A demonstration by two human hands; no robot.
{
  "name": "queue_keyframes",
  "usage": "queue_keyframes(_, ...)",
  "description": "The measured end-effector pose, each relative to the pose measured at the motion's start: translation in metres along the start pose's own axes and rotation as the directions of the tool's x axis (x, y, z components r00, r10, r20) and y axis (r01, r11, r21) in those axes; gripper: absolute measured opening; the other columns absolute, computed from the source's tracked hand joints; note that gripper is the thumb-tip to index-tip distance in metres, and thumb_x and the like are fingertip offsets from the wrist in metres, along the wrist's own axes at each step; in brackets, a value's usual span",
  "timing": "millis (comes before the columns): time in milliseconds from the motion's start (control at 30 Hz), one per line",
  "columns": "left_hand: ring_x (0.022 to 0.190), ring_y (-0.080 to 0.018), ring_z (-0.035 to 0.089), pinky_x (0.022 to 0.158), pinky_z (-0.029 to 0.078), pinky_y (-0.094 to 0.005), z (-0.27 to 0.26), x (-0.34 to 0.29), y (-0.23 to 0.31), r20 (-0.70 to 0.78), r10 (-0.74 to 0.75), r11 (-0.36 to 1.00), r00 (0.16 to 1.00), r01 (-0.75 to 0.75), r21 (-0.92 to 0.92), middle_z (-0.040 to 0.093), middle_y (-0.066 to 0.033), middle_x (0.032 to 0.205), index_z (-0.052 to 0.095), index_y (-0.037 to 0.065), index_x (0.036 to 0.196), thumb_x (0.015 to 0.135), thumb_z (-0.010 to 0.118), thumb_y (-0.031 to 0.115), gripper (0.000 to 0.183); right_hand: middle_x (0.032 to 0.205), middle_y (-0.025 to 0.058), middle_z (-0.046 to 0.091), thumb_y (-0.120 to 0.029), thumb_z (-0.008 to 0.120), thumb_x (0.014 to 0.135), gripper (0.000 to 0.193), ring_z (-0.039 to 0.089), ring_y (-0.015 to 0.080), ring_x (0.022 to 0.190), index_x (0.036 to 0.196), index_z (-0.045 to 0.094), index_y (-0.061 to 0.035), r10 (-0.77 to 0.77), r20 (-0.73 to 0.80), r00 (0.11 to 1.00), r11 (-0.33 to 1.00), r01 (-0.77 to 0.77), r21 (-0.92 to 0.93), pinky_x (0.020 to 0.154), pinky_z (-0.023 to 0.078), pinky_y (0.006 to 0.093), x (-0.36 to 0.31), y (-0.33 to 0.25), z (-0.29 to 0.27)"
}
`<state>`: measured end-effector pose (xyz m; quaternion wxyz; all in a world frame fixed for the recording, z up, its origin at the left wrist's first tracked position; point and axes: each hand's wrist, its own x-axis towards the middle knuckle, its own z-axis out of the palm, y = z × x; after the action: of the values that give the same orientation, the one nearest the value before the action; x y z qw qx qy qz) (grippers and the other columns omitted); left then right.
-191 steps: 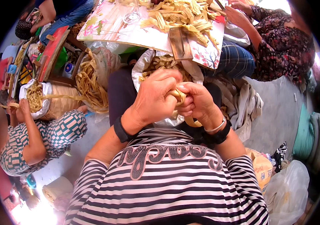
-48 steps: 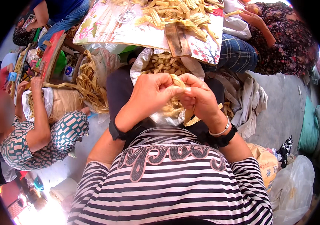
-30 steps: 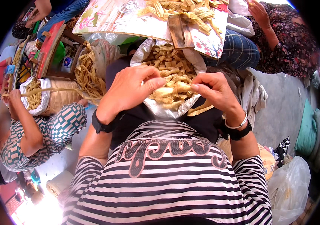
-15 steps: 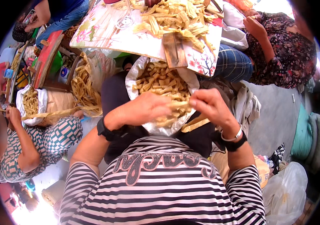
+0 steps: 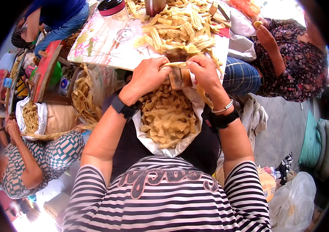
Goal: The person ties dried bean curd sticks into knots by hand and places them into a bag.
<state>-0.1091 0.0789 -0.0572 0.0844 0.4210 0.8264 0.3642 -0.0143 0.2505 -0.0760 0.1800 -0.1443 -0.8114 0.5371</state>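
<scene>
Between my two hands a flat yellow-tan strip (image 5: 177,64) is stretched, just over the near edge of the table. My left hand (image 5: 148,75) pinches one end of it. On the other side my right hand (image 5: 206,73) grips it with closed fingers, and a loose length hangs below that hand. Directly beneath them is a wooden block (image 5: 180,79) at the table edge. An open white bag (image 5: 148,142) rests at my lap, filled with short, knotted-looking yellow-tan pieces (image 5: 168,120). What the strips are made of, I cannot tell.
A heap of strips (image 5: 185,29) covers the flowered table (image 5: 95,52), beside a glass jar (image 5: 120,21). A co-worker in a floral top (image 5: 295,62) sits at the right. Another in patterned clothes (image 5: 62,149) sits at the left, near a bag of pieces (image 5: 30,118).
Both hands have moved forward, from over the bag to the table edge, with the strip held between them. The pieces in the bag are now more fully in sight.
</scene>
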Motion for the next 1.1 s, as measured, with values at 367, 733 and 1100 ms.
queue_keyframes(367, 0.074, -0.0341, 0.061, 0.065, 0.047, -0.045, -0.026, -0.055, 0.048, 0.269, -0.086, 0.979, 0.959, 0.031, 0.202, 0.065, -0.0136, 0.076, 0.066, 0.012, 0.096, 0.081, 0.053, 0.04, 0.034, 0.054, 0.0028, 0.056, -0.014, 0.058, 0.082, 0.022, 0.048, 0.0083, 0.043, 0.066, 0.061, -0.0004, 0.24, 0.122, 0.963, 0.923, -0.265, 0.28, 0.042, 0.04, 0.0234, -0.031, -0.025, -0.021)
queue_keyframes(733, 0.078, -0.0196, 0.06, 0.068, 0.048, -0.0305, 0.01, -0.096, 0.066, 0.177, -0.237, 0.147, 0.955, 0.215, -0.966, 0.055, -0.0033, 0.072, 0.05, 0.003, 0.099, 0.099, 0.034, 0.031, 0.032, 0.06, -0.0038, 0.048, -0.027, 0.046, 0.095, 0.029, 0.038, 0.0044, 0.046, 0.083, 0.058, -0.0042, 0.156, 0.572, 0.805, 0.476, -0.569, 0.671, 0.044, 0.035, 0.019, -0.113, -0.067, 0.035)
queue_keyframes(1100, 0.05, -0.0039, 0.033, 0.046, 0.027, -0.0183, -0.037, -0.095, 0.079, -0.622, -0.323, 0.663, 0.713, -0.299, -0.687, 0.039, 0.0044, 0.062, 0.052, 0.006, 0.084, 0.097, 0.039, 0.035, 0.035, 0.063, -0.0042, 0.05, -0.021, 0.049, 0.092, 0.025, 0.043, 0.0059, 0.053, 0.094, 0.06, 0.002, 0.106, 0.552, 0.827, 0.593, -0.499, 0.633, 0.047, 0.034, 0.0198, -0.146, -0.105, 0.003)
